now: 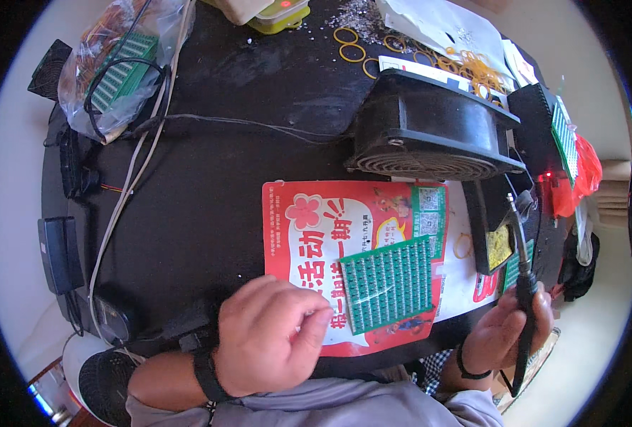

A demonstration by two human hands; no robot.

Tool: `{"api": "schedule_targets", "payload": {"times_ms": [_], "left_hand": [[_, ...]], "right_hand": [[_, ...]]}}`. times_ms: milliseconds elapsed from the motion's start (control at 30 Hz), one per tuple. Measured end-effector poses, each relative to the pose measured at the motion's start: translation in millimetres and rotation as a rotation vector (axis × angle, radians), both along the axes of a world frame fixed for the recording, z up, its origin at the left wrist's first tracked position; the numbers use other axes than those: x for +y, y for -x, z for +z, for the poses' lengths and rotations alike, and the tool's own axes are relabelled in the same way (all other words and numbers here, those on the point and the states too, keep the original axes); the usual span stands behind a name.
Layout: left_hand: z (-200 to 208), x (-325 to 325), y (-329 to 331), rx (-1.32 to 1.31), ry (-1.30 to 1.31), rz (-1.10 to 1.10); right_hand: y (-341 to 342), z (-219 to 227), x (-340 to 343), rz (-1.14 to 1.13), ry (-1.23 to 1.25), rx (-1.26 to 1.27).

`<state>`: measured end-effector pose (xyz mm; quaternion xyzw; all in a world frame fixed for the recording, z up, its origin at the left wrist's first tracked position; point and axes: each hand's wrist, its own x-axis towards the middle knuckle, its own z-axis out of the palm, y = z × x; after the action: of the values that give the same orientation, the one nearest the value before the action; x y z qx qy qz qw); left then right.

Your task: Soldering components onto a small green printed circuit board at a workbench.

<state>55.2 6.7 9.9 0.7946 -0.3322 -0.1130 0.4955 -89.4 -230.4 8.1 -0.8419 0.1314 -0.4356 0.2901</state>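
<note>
A green circuit board panel (389,286), covered in rows of small repeated units, lies slightly tilted on a red printed sheet (284,245). Just left of the panel is my left hand (270,333), with thumb and index finger pinched together; whatever may be between them is too small to make out. My right hand (502,333) grips a soldering iron (523,286) by its black handle, to the right of the panel. The iron's metal tip points up and away from me, beside a black stand holding a yellow sponge (499,246).
A black fan (437,132) stands beyond the sheet. Yellow rubber bands (472,67) and silvery bits lie at the back. Left are cables (141,153) and a plastic bag with boards (81,85). A black box (533,117) with boards against it and a red bag (579,181) are right.
</note>
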Motion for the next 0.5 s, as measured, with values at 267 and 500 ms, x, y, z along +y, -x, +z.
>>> {"api": "schedule_targets", "payload": {"times_ms": [267, 500], "left_hand": [[-1, -2, 6, 0.014, -0.13, -0.019], [1, 0, 5, 0.05, -0.125, -0.023]], "right_hand": [[-12, 5, 11, 0.639, 0.163, 0.503], [0, -4, 21, 0.57, 0.281, 0.539]]}}
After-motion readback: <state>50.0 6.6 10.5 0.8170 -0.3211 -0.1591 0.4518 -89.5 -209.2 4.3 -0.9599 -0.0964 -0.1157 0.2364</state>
